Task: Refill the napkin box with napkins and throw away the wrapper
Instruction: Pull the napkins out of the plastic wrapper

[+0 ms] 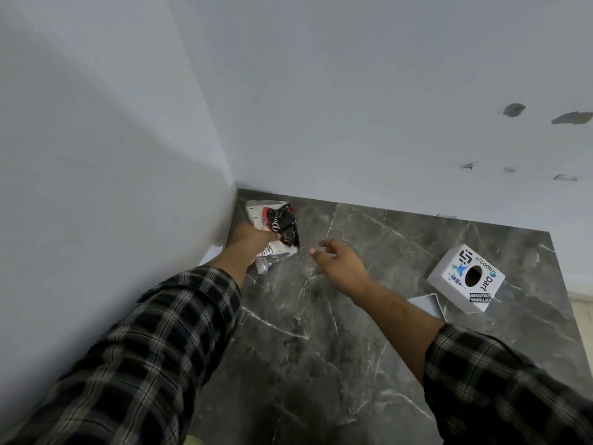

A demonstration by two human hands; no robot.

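The task is at its very start, judging by how things lie. The napkin pack (274, 231), in its clear wrapper with a black and red printed panel, lies in the far left corner of the dark marbled worktop (321, 348), close against the wall (128, 123). The left hand (248, 237) is on the pack's near edge with fingers curled onto it; it looks like a grip closing on the pack, though the fingertips are hidden behind the hand, so how firm the hold is cannot be told. The right hand (337, 260) hovers just to the right of the pack, fingers spread and loosely open, holding nothing and apart from the wrapper.

The napkin box (467, 277) (a white cube with stickers and a round hole in its upper face) stands well apart at the right side of the worktop, tilted at an angle to the edge. A flat pale piece (426, 305) lies just beside it, partly hidden by the right forearm; it may be the box's base or lid, which would mean the box is already opened for filling.

Nothing is refilled yet: the wrapper still appears to hold its napkins. What remains is bringing the pack over, opening it, loading the napkins into the box, closing it, and discarding the wrapper. No bin is in view.
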